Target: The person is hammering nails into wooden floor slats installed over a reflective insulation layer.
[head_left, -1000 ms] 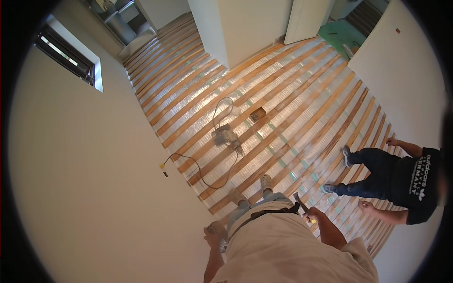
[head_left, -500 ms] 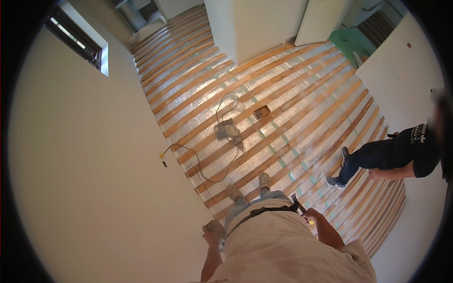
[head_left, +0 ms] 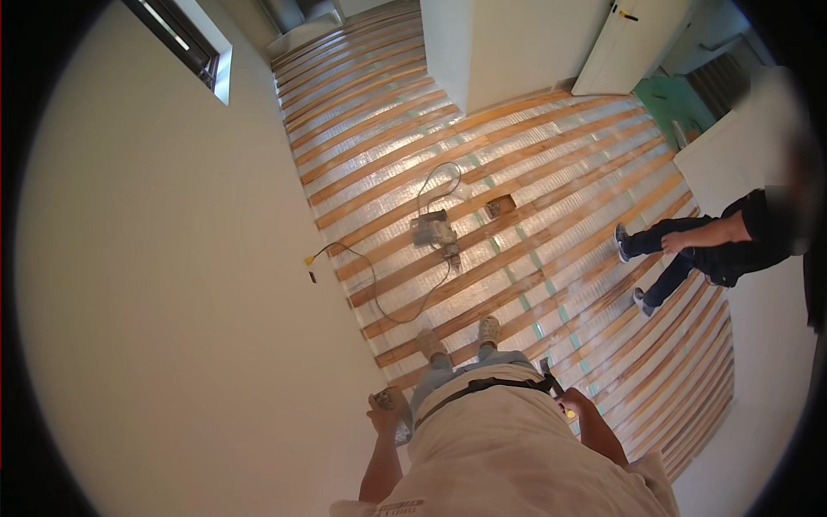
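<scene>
I stand on a floor of wooden battens (head_left: 517, 258) laid over silvery foil, with my shoes (head_left: 461, 338) on the strips. My left hand (head_left: 388, 412) hangs at my hip by the white wall, curled round a small grey object (head_left: 382, 398) that is too small to make out. My right hand (head_left: 579, 407) is at my other hip, gripping a dark tool (head_left: 550, 377) whose end points forward. A grey power tool (head_left: 435, 233) lies on the battens ahead of my feet. Its cord (head_left: 379, 297) loops left to a yellow plug (head_left: 308, 259).
A small brown box (head_left: 500, 206) lies right of the power tool. Another person in dark clothes (head_left: 719, 246) stands at the right, one hand by the thigh. A white wall (head_left: 172, 302) runs along my left with a window (head_left: 185, 39). White partitions (head_left: 508, 52) stand beyond.
The other person has risen from a low crouch to standing and moved farther along the right side. My hands stay at my hips.
</scene>
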